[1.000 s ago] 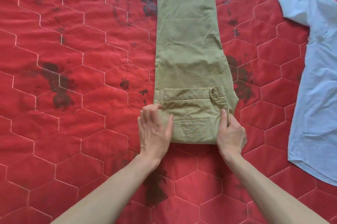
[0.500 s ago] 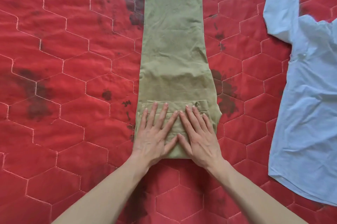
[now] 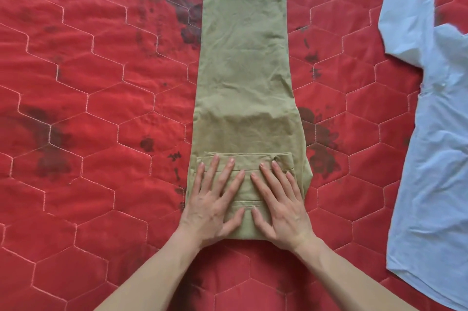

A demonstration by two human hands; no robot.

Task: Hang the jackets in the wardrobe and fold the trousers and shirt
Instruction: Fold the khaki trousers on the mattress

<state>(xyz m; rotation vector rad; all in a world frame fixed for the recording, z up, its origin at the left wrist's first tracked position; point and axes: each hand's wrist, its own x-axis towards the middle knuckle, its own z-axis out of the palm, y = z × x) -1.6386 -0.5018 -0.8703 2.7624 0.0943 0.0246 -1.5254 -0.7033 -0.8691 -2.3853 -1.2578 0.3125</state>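
I see both hands spread flat, holding nothing: left hand (image 3: 214, 205) and right hand (image 3: 279, 205) press side by side on the folded waist end of the trousers (image 3: 244, 62), lying lengthwise on the red quilt (image 3: 101, 133). The shirt (image 3: 435, 146) lies apart, right.

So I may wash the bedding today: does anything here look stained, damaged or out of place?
Yes: the red quilt has dark blotchy stains, at the left and on both sides of the khaki trousers. The trousers and the blue shirt look clean, only creased.
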